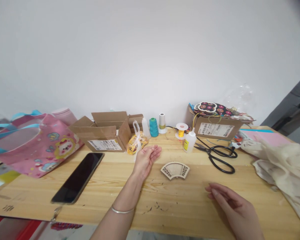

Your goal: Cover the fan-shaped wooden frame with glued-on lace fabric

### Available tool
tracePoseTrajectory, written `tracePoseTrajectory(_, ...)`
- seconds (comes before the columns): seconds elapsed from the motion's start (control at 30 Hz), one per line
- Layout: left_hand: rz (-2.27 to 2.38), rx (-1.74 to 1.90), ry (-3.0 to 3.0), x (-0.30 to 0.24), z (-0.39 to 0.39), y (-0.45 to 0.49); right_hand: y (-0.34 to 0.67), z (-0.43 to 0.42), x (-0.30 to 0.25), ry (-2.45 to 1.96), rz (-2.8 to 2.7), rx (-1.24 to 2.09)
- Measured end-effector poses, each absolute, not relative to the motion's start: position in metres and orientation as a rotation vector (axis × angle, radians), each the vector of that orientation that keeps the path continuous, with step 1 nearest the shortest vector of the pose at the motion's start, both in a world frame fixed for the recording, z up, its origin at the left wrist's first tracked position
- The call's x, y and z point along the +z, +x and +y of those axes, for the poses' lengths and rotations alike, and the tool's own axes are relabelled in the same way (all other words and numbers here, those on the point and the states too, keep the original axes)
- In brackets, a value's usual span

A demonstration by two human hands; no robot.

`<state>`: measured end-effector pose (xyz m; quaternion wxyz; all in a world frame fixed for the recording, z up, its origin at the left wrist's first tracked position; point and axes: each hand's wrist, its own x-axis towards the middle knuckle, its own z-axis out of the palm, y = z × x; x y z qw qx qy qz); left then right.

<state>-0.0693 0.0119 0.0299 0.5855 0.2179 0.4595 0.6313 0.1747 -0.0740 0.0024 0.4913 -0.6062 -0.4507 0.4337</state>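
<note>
My left hand (147, 160) is held over the middle of the wooden table, palm turned inward. Its fingers are loosely bent and hold nothing. Just to its right lies a small fan-shaped wooden piece (175, 170) with cut-out lattice ends, touched by neither hand. My right hand (233, 206) is near the front right, fingers half curled and the thumb apart from the palm, with nothing visible in it. Behind my left hand is a clear bag of yellow cord (137, 141). Black-handled scissors (216, 155) lie beyond my right hand, beside a glue bottle (190, 141).
A dark phone (78, 178) and a pink bag (37, 145) are at the left. Open cardboard boxes (103, 131) stand behind, near a teal thread spool (153, 127) and a yellow wire spool (181, 130). Cream cloth (281, 170) covers the right side.
</note>
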Motion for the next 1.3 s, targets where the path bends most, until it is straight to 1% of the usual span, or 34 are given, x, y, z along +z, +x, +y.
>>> tracePoseTrajectory(0.5, 0.912, 1.442, 0.564, 0.0321, 0.0087, -0.0679, 0.1732, -0.0743, 0.0042, -1.469, -1.118, 1.013)
tracePoseTrajectory(0.8, 1.02, 1.498, 0.362, 0.0344, 0.0123, -0.0754, 0.1741, -0.074, 0.0028, -1.444, -1.122, 1.013)
tracePoseTrajectory(1.0, 1.035, 1.498, 0.419, 0.0338, 0.0099, -0.0745, 0.1728, -0.0739, 0.0051, -1.464, -1.09, 1.027)
tracePoseTrajectory(1.3, 0.865, 1.43, 0.582, 0.0341, 0.0065, -0.0697, 0.174, -0.0739, 0.0025, -1.49, -1.149, 0.979)
